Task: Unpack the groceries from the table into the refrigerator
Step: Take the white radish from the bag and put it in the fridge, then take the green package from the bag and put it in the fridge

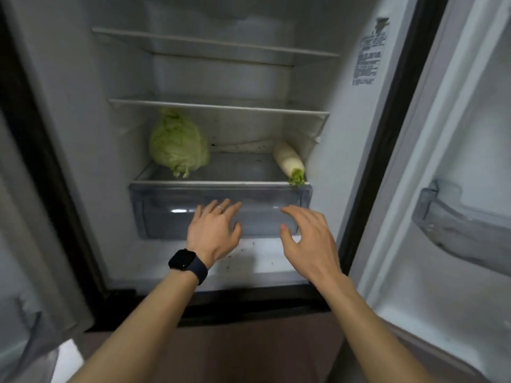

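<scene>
The refrigerator (83, 111) stands open, its interior dim and grey. On the lowest shelf (235, 167), just above the clear crisper drawer (171, 200), lie two groceries: a pale green cabbage (178, 143) at the left side, stem end toward the front, and a white radish (287, 160) at the right, lying against the side wall with its trimmed green top at the shelf's front edge. The two are well apart. Two bare shelves sit higher up, the middle shelf (218, 107) and the top shelf (215, 42).

Both hands reach toward the front of the drawer. The left hand (214, 233) has its fingers straight and spread, the tips at or on the drawer's face; whether they press it cannot be told. It holds nothing. A ring (220, 208) shows on one finger and a dark smartwatch (184, 259) on the wrist. The right hand (307, 236) hovers in front of the drawer's right part, fingers loosely bent and parted, holding nothing.

The open door (456, 161) on the right carries a clear door bin (453, 230); a printed label (369, 56) sits on the inner right wall
</scene>
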Demonstrator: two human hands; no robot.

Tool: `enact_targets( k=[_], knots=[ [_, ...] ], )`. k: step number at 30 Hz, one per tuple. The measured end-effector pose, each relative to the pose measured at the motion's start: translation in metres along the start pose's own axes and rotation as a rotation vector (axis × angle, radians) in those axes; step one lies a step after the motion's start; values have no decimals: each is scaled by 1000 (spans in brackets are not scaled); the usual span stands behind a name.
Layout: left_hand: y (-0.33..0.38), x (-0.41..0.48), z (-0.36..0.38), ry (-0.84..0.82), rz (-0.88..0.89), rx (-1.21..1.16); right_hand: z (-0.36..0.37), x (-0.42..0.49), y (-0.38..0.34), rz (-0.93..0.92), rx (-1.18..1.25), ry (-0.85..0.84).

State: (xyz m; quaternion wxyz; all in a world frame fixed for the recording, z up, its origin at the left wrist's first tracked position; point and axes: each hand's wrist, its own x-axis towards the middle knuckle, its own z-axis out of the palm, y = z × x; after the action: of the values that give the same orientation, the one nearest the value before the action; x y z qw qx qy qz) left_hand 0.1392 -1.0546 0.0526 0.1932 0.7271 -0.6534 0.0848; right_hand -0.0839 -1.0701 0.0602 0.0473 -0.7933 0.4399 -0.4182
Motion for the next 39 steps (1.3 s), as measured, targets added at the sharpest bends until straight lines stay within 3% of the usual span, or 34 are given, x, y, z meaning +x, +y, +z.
enact_targets(
  k=[10, 14, 24, 34, 39],
  knots=[
    [-24, -293, -19, -17, -364, 27, 22, -171, -71, -166, 197, -346],
    [-40, -403, -42, 3, -596, 76, 49, -222, -129, -268, 263, -500],
    [-85, -694, -167, 74, -1166, 271, 69, -380, -362, -709, 474, -795],
    [-62, -1029, -312, 184, -1604, 373, -6, -625, -614, -1095, 645, -910],
    [-45, -1155, -364, 247, -1723, 387, -49, -720, -703, -1188, 735, -993]
  ],
)
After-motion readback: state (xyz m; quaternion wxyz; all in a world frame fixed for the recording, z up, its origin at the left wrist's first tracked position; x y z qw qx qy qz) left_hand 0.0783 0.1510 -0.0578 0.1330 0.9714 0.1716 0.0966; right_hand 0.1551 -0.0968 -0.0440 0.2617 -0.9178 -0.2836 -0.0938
